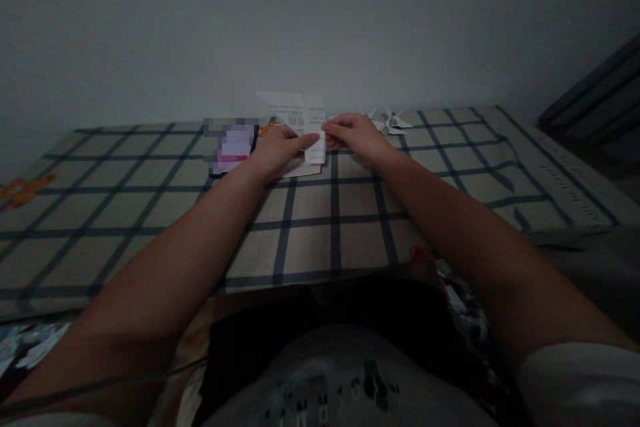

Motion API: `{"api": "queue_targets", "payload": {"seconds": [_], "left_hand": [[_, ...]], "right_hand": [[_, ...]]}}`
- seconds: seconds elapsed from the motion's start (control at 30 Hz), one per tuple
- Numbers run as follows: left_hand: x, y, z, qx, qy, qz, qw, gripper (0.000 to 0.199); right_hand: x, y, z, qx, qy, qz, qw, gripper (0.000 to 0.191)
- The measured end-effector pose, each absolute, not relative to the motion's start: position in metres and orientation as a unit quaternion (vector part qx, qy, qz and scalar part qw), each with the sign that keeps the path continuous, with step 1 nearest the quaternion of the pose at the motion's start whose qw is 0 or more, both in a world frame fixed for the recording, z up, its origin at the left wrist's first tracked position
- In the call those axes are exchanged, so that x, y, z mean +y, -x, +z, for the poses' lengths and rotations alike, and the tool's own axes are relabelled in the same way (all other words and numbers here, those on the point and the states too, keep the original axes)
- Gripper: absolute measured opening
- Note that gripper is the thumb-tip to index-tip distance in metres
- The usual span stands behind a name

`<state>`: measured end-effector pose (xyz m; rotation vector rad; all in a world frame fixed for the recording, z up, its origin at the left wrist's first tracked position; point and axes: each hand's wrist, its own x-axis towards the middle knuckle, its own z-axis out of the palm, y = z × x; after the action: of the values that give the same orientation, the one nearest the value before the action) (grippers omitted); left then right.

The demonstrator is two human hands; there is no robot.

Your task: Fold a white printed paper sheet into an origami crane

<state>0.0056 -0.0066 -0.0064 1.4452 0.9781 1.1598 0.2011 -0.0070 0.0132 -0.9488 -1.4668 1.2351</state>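
A printed white sheet of paper (287, 105) is held up over the table, its right side folded over in a narrow strip. My left hand (280, 149) grips it from the left, thumb pressed on the folded strip and fingers behind the sheet. At the strip's right edge, my right hand (353, 135) pinches the paper between thumb and fingertips. Just beyond my right hand lie folded white paper shapes (393, 121) with pointed ends, perhaps origami. A phone (234, 149) with a lit, blurred screen rests left of my left hand.
A checked cloth (310, 247) with dark blue lines covers the table. Behind it rises a plain grey wall (320, 20). Dark slatted furniture (595, 83) stands at the far right. Below the table's front edge, assorted items (30, 347) show at the lower left.
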Motion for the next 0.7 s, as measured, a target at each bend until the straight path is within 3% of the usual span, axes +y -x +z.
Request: {"api": "queue_targets", "payload": {"seconds": [0.37, 0.7], "left_hand": [[-0.005, -0.005, -0.006, 0.408, -0.583, 0.513, 0.479, 0.034], [-0.006, -0.005, -0.007, 0.398, -0.580, 0.500, 0.505, 0.032]], "right_hand": [[0.002, -0.207, 0.002, -0.607, 0.362, 0.545, 0.451, 0.015], [-0.002, -0.202, 0.006, -0.637, 0.394, 0.475, 0.462, 0.019]]}}
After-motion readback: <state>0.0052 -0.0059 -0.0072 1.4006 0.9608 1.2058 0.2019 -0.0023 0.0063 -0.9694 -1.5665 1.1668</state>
